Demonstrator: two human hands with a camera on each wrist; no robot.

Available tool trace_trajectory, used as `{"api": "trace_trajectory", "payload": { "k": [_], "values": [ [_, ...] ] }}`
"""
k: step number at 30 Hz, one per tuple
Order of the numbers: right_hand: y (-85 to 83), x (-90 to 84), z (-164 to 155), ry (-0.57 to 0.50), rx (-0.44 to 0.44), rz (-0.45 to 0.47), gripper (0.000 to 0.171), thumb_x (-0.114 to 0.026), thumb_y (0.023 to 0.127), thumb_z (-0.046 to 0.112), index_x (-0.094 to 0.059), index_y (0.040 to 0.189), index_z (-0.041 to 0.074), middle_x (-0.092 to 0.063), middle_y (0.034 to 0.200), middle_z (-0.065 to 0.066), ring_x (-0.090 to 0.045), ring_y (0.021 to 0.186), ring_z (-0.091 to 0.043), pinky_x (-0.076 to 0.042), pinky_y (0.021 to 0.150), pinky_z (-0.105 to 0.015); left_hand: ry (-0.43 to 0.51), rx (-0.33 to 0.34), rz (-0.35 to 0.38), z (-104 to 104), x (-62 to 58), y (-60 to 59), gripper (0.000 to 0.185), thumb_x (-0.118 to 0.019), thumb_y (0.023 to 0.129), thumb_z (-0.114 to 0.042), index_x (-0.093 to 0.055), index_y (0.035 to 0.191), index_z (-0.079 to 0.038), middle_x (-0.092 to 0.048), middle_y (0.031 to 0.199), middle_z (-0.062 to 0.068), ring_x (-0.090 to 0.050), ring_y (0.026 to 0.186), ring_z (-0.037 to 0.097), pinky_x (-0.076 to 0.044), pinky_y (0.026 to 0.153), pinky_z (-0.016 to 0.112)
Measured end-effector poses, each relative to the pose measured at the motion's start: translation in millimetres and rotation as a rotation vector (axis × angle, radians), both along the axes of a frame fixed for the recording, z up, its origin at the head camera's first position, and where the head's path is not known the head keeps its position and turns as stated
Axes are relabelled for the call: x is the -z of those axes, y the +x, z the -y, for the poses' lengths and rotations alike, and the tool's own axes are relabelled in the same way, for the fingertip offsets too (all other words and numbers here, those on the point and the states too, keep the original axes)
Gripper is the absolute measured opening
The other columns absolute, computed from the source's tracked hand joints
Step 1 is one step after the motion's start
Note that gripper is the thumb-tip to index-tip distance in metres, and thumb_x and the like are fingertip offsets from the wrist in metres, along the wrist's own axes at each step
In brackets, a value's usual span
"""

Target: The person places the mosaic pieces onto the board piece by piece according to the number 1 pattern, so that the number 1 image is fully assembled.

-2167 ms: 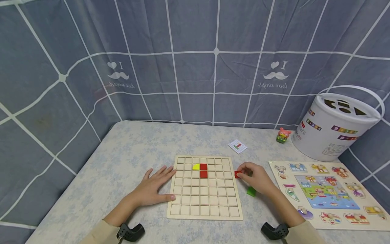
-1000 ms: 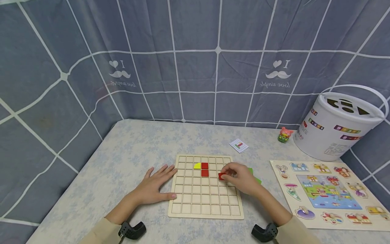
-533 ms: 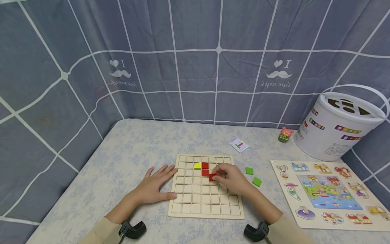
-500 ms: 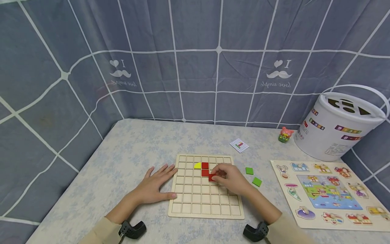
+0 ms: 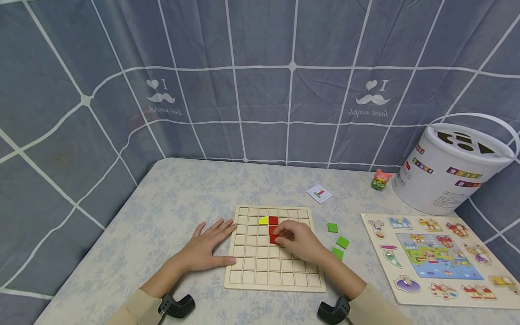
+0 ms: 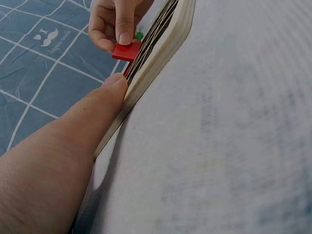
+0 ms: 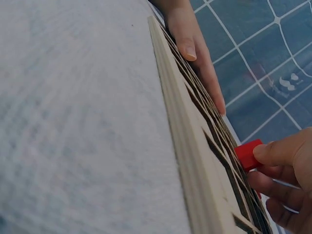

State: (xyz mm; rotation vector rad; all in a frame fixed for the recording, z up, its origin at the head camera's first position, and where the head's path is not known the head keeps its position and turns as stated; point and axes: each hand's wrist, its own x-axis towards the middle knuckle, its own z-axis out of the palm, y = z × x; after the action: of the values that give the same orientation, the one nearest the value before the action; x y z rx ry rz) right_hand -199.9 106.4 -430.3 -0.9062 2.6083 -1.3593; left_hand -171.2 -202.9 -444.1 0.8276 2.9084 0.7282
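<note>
Left hand (image 5: 209, 250): fingers spread, touching left edge of pale wooden grid board (image 5: 274, 276). Right hand (image 5: 299, 241): fingers pinch red square tile (image 7: 247, 155) over board, just nearside of two seated red squares (image 5: 273, 220). Yellow rounded tile (image 5: 263, 220) just left of farther one.

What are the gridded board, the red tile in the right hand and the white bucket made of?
The gridded board looks like pale, matt wood, perhaps plywood: fine layered lines run along its side in the wrist views. The red tile could be painted wood or plastic; its smooth, even colour leaves that open. The white bucket is probably plastic, judging by its smooth, moulded-looking surface.
</note>
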Motion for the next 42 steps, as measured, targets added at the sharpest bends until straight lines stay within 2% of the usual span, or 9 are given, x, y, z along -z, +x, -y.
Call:
{"api": "trace_trajectory", "payload": {
  "k": [13, 31, 42],
  "values": [
    [1.5, 4.0, 0.9, 0.003, -0.001, -0.01, 0.01, -0.068, 0.092, 0.007, -0.069, 0.1, 0.011, -0.062, 0.089, 0.009, -0.057, 0.077, -0.009, -0.05, 0.067, -0.026, -0.003, -0.005, -0.005, -0.3, 0.8, -0.3, 0.088, -0.062, 0.085, -0.063, -0.034, 0.154, -0.016, -0.028, 0.159, 0.006, -0.018, 0.146, 0.032, -0.001, 0.109, 0.066],
    [-2.3, 10.2, -1.0, 0.039, 0.0, -0.08, 0.014, -0.073, 0.088, 0.013, -0.071, 0.102, 0.014, -0.057, 0.089, 0.007, -0.051, 0.073, -0.007, -0.046, 0.064, -0.025, -0.004, -0.007, -0.02, -0.2, 2.2, -0.7, 0.089, -0.062, 0.084, -0.064, -0.034, 0.154, -0.017, -0.028, 0.158, 0.006, -0.019, 0.146, 0.032, -0.002, 0.109, 0.067],
    [-2.0, 11.3, -2.1, 0.047, -0.014, -0.073, 0.017, -0.073, 0.089, 0.016, -0.073, 0.105, 0.011, -0.055, 0.088, 0.007, -0.048, 0.073, -0.008, -0.045, 0.064, -0.025, 0.0, -0.003, -0.007, -0.9, 0.2, -0.8, 0.088, -0.062, 0.085, -0.063, -0.034, 0.154, -0.016, -0.029, 0.158, 0.006, -0.019, 0.146, 0.033, -0.002, 0.109, 0.066]
  ]
}}
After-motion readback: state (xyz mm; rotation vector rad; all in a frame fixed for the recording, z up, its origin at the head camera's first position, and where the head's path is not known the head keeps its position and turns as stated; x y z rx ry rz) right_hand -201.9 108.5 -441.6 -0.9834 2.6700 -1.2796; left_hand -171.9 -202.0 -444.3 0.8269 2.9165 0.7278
